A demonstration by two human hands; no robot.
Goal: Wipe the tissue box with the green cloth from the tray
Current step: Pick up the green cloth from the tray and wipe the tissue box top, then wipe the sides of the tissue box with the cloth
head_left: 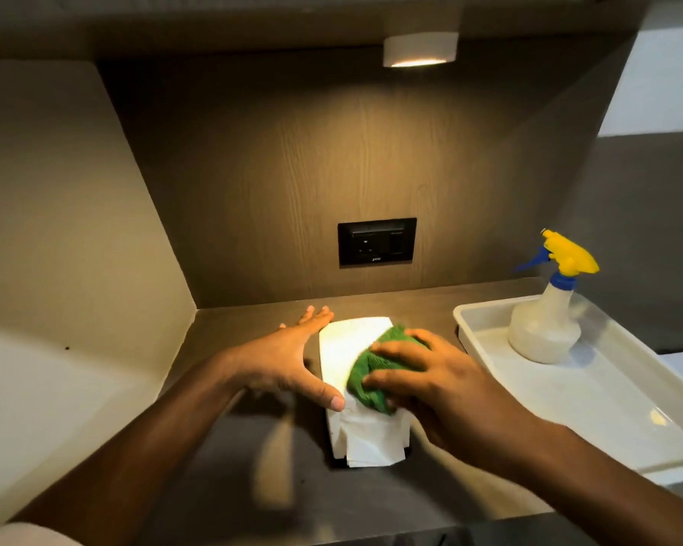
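Observation:
A white tissue box lies on the dark counter, lit from above, with white tissue spilling out of its near end. My right hand presses a crumpled green cloth onto the top of the box, toward its right side. My left hand rests flat against the box's left side, fingers spread and thumb on the top near edge. The white tray sits to the right of the box.
A spray bottle with a yellow and blue trigger stands at the far end of the tray. A black wall socket is set in the wooden back panel. A small lamp shines from under the shelf above. A side wall closes the left.

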